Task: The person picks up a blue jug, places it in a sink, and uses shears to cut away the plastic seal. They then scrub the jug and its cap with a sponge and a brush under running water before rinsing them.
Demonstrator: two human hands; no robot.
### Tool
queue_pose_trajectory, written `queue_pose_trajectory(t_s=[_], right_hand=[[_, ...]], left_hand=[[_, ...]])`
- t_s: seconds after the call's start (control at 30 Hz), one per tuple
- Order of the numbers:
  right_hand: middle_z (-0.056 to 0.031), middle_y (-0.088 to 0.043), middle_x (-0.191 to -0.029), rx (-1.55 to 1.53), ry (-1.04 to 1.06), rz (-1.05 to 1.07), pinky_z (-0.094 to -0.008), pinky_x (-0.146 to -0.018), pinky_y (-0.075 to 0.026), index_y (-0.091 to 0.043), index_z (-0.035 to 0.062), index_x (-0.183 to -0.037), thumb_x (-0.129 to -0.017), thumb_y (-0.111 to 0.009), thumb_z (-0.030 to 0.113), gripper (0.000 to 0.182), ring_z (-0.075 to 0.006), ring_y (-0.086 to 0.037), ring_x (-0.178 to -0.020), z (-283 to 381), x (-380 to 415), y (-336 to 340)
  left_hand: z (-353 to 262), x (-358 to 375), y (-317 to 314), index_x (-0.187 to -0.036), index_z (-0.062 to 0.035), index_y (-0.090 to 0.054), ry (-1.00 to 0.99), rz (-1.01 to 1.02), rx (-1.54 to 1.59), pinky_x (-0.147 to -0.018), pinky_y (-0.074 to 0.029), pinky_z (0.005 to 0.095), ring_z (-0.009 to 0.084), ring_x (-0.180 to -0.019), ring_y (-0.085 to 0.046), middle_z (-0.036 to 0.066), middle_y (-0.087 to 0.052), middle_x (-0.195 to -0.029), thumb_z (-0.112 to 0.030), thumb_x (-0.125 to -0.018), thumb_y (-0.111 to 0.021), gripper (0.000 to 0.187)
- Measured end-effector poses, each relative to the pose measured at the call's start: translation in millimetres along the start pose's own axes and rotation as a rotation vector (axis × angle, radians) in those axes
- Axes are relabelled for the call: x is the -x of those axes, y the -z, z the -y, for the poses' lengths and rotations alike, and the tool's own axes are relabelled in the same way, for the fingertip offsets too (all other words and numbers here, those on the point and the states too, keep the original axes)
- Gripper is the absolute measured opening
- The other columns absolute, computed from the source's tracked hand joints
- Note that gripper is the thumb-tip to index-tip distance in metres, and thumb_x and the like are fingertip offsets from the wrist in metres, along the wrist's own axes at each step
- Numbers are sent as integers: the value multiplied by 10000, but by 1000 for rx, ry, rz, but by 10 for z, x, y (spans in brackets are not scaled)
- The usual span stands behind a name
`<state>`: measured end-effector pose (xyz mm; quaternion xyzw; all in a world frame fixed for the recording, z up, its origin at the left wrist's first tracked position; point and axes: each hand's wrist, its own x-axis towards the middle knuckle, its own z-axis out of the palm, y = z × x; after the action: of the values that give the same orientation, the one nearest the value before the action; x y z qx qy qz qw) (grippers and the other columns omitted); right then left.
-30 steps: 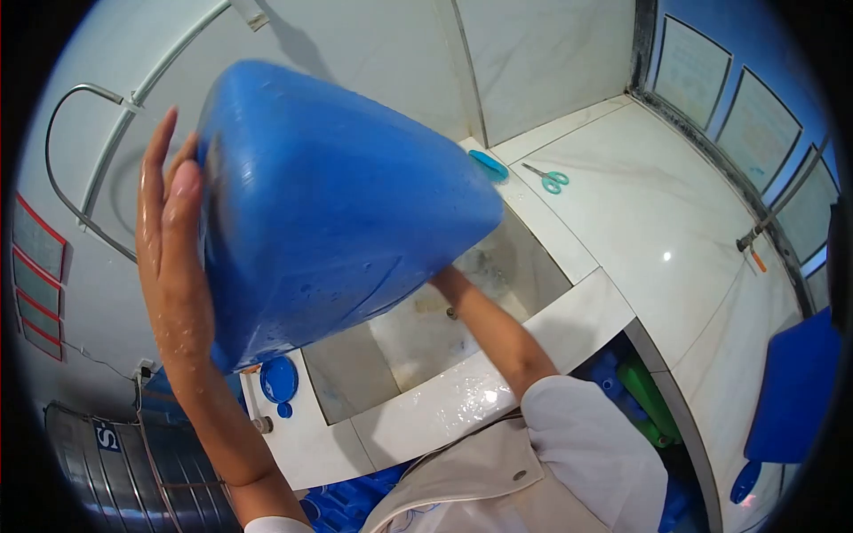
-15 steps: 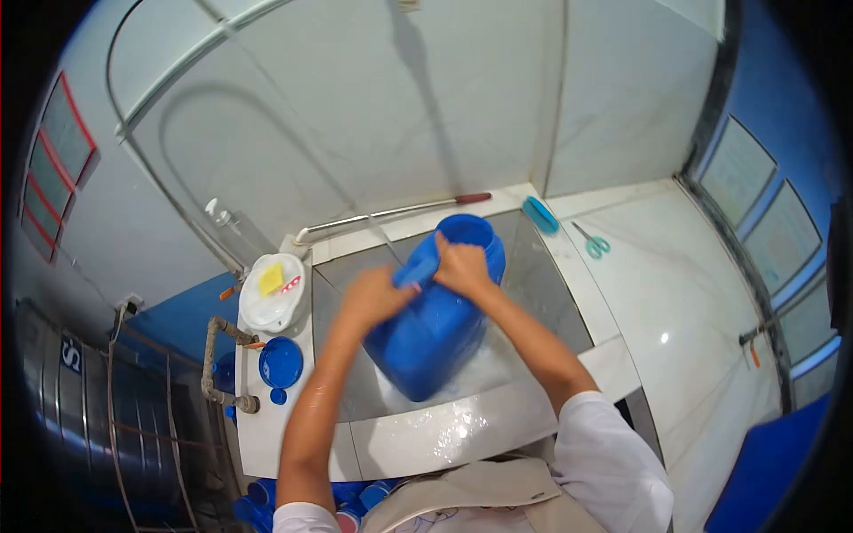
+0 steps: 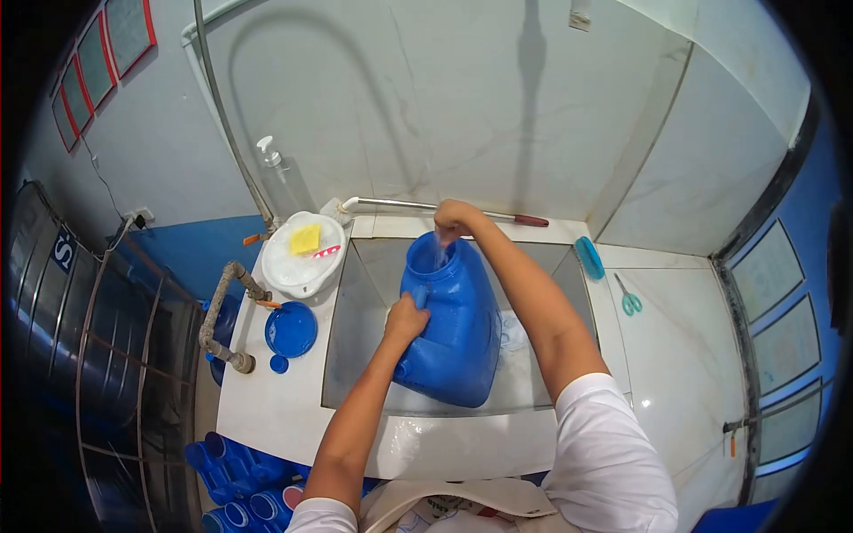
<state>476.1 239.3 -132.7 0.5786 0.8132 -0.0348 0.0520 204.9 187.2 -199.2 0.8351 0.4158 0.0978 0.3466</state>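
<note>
A large blue jug (image 3: 458, 329) stands tilted in the grey sink (image 3: 355, 355), its round mouth facing up. My left hand (image 3: 407, 319) is wrapped round the jug's handle. Above the mouth, my right hand (image 3: 455, 219) is closed, with its fingertips at the opening. Something clear or whitish, perhaps water, shows just below those fingers; what they hold I cannot make out. Whitish suds or cloth lie in the sink to the right of the jug.
Left of the sink are a white basin (image 3: 302, 266) with a yellow sponge (image 3: 306, 239), a blue lid (image 3: 290, 330), a pipe and a pump bottle (image 3: 283, 178). A teal brush (image 3: 588, 258) and scissors (image 3: 627, 298) lie right. Blue jugs (image 3: 235, 471) stand below left.
My right hand has left the jug's upper side and is now over its mouth. The jug is more upright, its mouth further left. The view has shifted.
</note>
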Motion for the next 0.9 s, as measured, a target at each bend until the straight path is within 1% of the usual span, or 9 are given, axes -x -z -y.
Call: queue_pose_trajectory(t_s=[0.07, 0.1, 0.23, 0.3, 0.5, 0.6, 0.67, 0.77, 0.9], right_hand=[[-116, -631, -679, -1259, -510, 17, -291, -597, -532, -565, 34, -546, -624, -683, -35, 157, -206, -608, -588, -541, -200, -671], [-208, -622, -771, -1267, -654, -23, -382, -583, -547, -596, -83, -819, -771, -529, -17, 106, -300, -660, -693, 217, 71, 141], [-251, -615, -818, -1191, -747, 26, -362, -598, -562, -573, -106, -841, -746, -446, -70, 162, -306, -662, -700, 607, 165, 675], [-233, -608, -782, -1450, -800, 61, -341, -649, -568, -559, -137, -869, -683, -483, -127, 201, -298, -655, -710, 618, 130, 751], [-233, -618, -793, -1422, -799, 17, -329, -622, -567, -558, -115, -864, -745, -449, -65, 169, -307, -662, -726, 680, 225, 931], [-224, -626, -780, -1397, -770, 16, -318, -626, -566, -557, -105, -863, -755, -451, -51, 161, -292, -662, -700, 708, 223, 973], [-227, -629, -783, -1421, -791, 0, -312, -625, -565, -556, -104, -870, -758, -455, -45, 162, -286, -661, -682, 678, 187, 966], [-226, -633, -784, -1429, -787, -51, -299, -611, -561, -561, -98, -862, -756, -460, -43, 156, -274, -658, -653, 598, 167, 883], [-207, -636, -759, -1433, -825, -161, -283, -581, -551, -580, -88, -817, -731, -463, -61, 148, -258, -656, -630, 687, 198, 858]], left_hand=[[63, 60, 50, -987, 78, -520, 28, -75, 88, -766, -479, 453, 407, -863, -609, 290, -612, -895, -194, -714, -621, 399], [91, 83, 84, -987, 78, -520, 36, -73, 89, -766, -479, 453, 407, -863, -609, 290, -612, -895, -194, -714, -621, 399], [84, 113, 271, -1040, 76, -501, 98, 21, 228, -773, -475, 450, 388, -872, -615, 289, -611, -909, -265, -750, -624, 464], [174, -3, 287, -1054, 72, -499, 100, 44, 245, -776, -474, 448, 381, -877, -616, 287, -611, -914, -301, -760, -629, 493], [-59, -419, 405, -1114, 45, -490, -333, 145, -251, -799, -452, 449, 366, -942, -593, 238, -610, -992, -401, -795, -619, 563], [-226, -666, 57, -1143, 24, -481, -423, -124, -436, -857, -412, 444, 359, -1014, -544, 222, -565, -1092, -376, -822, -588, 524], [-297, -734, -63, -1142, -10, -488, -729, -385, -344, -900, -369, 435, 351, -1033, -501, 202, -538, -1093, -311, -828, -581, 445], [-350, -754, -132, -1098, -31, -507, -753, -182, -13, -895, -363, 439, 350, -993, -496, 179, -551, -1002, -265, -802, -614, 392], [-374, -468, 119, -993, -29, -530, -954, -77, -130, -890, -357, 444, 342, -972, -506, 167, -554, -954, -181, -737, -640, 318]])
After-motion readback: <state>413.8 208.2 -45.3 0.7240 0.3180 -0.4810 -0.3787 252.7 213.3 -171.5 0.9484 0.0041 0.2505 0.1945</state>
